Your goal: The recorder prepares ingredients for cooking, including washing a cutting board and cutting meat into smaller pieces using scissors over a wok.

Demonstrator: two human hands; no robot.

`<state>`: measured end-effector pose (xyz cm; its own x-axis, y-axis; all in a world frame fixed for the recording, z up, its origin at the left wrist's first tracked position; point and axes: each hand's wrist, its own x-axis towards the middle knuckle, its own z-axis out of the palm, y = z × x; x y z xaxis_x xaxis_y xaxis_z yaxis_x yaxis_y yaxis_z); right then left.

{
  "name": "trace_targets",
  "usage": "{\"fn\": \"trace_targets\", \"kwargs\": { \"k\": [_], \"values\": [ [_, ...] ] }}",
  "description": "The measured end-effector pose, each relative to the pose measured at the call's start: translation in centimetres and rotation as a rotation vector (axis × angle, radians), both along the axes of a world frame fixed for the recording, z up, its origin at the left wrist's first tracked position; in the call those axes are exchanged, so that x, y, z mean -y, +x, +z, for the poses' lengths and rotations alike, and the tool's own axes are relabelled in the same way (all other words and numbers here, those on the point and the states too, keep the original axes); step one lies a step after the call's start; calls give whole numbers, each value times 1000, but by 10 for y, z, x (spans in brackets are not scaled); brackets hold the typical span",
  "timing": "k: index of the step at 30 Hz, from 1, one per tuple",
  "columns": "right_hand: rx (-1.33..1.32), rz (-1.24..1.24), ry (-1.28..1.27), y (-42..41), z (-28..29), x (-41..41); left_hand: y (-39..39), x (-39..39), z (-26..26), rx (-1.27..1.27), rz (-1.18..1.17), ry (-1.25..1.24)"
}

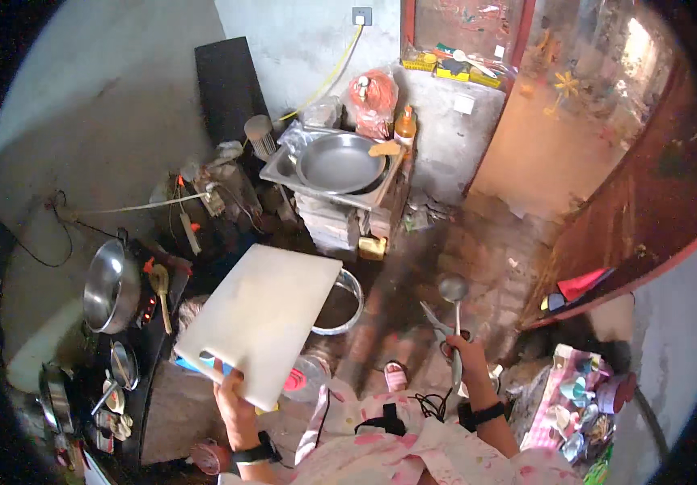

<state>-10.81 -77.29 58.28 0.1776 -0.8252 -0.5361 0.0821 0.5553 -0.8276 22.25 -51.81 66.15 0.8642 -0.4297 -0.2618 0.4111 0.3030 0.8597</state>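
Observation:
My left hand (233, 403) grips a white cutting board (263, 315) by its lower edge, beside the handle slot. The board is tilted in the air and partly hides a round metal basin (357, 303) behind it. In my right hand (470, 357) are a metal ladle (453, 290), its bowl pointing away from me, and a pair of scissors (436, 321) with dark handles. The scissor blades point up and to the left. Both tools are held together in the same fist.
A stainless steel sink (272, 171) ahead bears a wide metal basin (339, 160); a soap bottle (406, 127) stands behind. On the left, a steel pot (112, 288) sits on a cooktop by a wooden spoon (160, 291). A reddish wooden door (639, 200) and a cluttered pink-checked table (545, 418) are right.

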Motion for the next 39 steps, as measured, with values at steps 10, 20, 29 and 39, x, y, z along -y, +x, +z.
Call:
{"fn": "trace_targets", "kwargs": {
  "k": [10, 20, 29, 39],
  "values": [
    [167, 348, 78, 129, 36, 186, -18, 29, -3, 80, 253, 37],
    [564, 615, 482, 250, -9, 307, 35, 153, -8, 45, 374, 159],
    [618, 279, 923, 379, -112, 424, 64, 287, 21, 231, 425, 311],
    [571, 582, 1156, 391, -106, 415, 86, 415, 5, -93, 483, 59]
  ]
}}
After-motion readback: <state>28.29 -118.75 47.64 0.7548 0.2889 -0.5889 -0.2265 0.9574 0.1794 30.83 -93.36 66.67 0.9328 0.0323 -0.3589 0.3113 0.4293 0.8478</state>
